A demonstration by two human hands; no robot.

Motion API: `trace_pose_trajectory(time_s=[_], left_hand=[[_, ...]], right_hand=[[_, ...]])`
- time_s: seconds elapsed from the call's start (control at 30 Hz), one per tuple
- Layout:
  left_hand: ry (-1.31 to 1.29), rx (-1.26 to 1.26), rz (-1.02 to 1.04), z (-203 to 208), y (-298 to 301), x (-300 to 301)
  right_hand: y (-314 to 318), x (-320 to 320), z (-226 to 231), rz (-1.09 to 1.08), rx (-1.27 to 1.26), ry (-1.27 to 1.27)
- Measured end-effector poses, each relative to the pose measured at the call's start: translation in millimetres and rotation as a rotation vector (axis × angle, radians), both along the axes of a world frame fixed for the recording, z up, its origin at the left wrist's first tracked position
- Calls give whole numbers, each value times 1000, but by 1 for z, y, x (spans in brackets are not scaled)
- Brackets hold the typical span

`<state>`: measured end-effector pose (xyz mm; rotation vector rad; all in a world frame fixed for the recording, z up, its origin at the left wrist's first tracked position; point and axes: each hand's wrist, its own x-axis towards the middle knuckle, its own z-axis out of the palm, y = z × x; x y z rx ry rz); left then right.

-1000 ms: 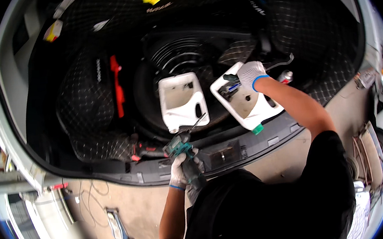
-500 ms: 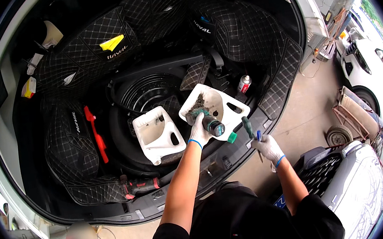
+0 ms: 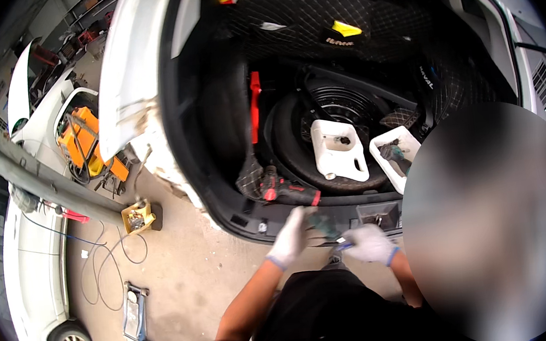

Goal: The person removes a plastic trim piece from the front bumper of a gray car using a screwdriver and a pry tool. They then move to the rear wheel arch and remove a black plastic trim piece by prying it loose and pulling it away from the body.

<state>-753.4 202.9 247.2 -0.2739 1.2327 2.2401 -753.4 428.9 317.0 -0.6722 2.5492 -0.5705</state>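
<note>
I'm viewing two white-gloved hands working close together over the boot's black plastic sill (image 3: 244, 216). The right hand (image 3: 371, 245) is curling its fingers in around a small blue-and-white slim item (image 3: 344, 245), which is poking out toward the left hand (image 3: 289, 240). The left hand is hovering level with it, fingers pointing at a smeared teal-green item (image 3: 321, 226) between the two; motion is blurring that, so I'm not able to tell how far the left fingers are opening, or if they are holding it.

Just beyond the left hand, a red-and-black cordless power tool (image 3: 287, 190) is lying by the sill. Straight ahead of the grip, a white plastic jug with its side cut open (image 3: 343, 165) is resting on the black round spare tyre (image 3: 290, 146). Right of that, a second cut-open white plastic jug (image 3: 386, 171) is holding a teal-and-grey tool (image 3: 395, 152); a blurred oval is covering its right part. Farther ahead-left, a long bright-red strip (image 3: 255, 110) is running upward, and a yellow folded slip (image 3: 346, 28) is sitting on black quilted lining (image 3: 291, 21).

Well left of the grip, a blue-grey floor jack (image 3: 133, 319), a yellow container (image 3: 138, 217) and an orange machine (image 3: 86, 139) are standing on the floor.
</note>
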Motion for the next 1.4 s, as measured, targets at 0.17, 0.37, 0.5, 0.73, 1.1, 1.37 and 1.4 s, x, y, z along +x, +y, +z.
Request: trace_pose_trajectory(time_s=[0.17, 0.37, 0.5, 0.73, 1.1, 1.37, 1.4], left_hand=[[75, -279, 374, -14, -198, 145], [-11, -470, 1105, 1, -325, 335], [-144, -289, 1741, -37, -335, 441], [91, 394, 2196, -50, -306, 504], [-240, 37, 2442, 3, -402, 643], [-217, 84, 2667, -3, -438, 706], [-102, 126, 2689, -8, -444, 722]], right_hand=[[-204, 41, -12, 502, -77, -95], [-404, 113, 24, 1024, -186, -1], [-489, 155, 3, 1004, -255, -51], [-626, 272, -41, 1251, -499, -218], [-832, 501, -89, 2287, -292, -5], [-867, 639, -76, 2808, -154, 156], [-873, 652, -80, 2824, -137, 160]])
